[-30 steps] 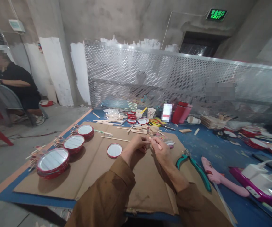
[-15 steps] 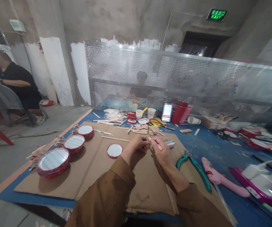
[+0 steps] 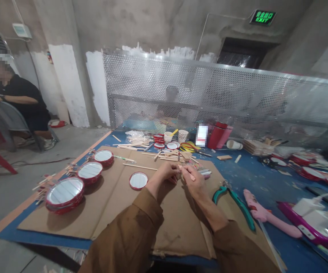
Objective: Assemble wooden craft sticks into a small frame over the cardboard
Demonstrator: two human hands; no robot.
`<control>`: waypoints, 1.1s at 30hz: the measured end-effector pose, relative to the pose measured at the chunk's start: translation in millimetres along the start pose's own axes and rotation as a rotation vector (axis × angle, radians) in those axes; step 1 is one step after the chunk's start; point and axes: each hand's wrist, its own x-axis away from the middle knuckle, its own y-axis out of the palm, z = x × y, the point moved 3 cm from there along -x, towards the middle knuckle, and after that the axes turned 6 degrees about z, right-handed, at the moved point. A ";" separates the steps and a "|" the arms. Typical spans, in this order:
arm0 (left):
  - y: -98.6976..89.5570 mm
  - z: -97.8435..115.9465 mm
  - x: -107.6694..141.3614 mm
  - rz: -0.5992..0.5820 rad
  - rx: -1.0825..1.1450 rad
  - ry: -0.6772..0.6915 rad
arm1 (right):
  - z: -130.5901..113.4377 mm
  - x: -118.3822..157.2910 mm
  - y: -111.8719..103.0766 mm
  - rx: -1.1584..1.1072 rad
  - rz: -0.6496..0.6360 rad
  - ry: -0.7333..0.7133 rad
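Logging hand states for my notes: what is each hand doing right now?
Left hand: closed, fingers curled beside the stick; cannot tell if it grips it.
Right hand: closed, fingers pinching a wooden craft stick.

The craft stick (image 3: 189,173) is pale bare wood, matt, slightly rough, same as the loose sticks (image 3: 169,158) further along. Counter (image 3: 262,182) top is blue, fairly smooth, scuffed in spots. Cardboard sheet (image 3: 178,227) is matt brown paper, creased. Round lids (image 3: 64,195) have glossy red rims and smooth pale faces with a sheen. Pliers (image 3: 234,201) have shiny teal plastic handles. Glue gun (image 3: 259,212) is smooth pink plastic. Sleeve (image 3: 124,239) is matt brown cloth, a bit blotchy. Perforated panel (image 3: 181,81) is dull silver metal. Wall (image 3: 141,26) is rough grey concrete, with patches of flat white paint.
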 end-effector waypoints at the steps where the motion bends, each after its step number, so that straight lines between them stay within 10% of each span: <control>1: -0.1 -0.9 -0.8 -0.003 0.006 0.001 | 0.1 -0.3 -0.2 0.000 -0.001 -0.001; 33: -0.6 -2.2 -0.5 0.009 0.034 0.096 | 5.6 0.9 2.7 -0.042 0.030 0.068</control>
